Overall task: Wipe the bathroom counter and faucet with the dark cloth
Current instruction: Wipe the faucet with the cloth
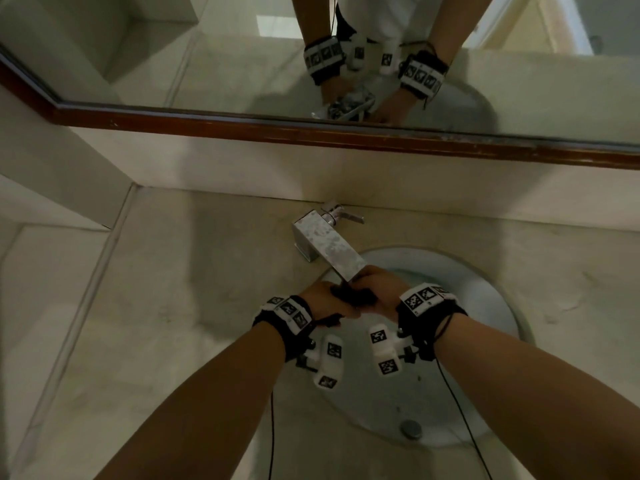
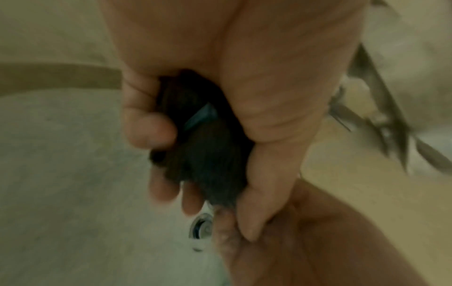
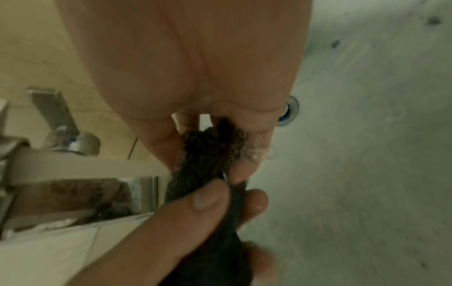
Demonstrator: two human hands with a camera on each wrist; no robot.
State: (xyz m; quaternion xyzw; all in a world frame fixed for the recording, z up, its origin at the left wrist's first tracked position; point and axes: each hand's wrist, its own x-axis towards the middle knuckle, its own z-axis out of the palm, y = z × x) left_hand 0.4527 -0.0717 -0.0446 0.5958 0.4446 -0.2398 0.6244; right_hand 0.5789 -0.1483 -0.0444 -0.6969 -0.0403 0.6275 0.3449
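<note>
Both hands hold the dark cloth bunched between them just under the tip of the faucet, over the sink: the left hand has its fingers curled tight round one end, and the right hand pinches the other end between thumb and fingers. The cloth looks wet and foamy, so it could slip from the pinch and drop into the sink. A hard twist might also knock knuckles against the faucet's sharp-edged tip or drip onto the counter.
</note>
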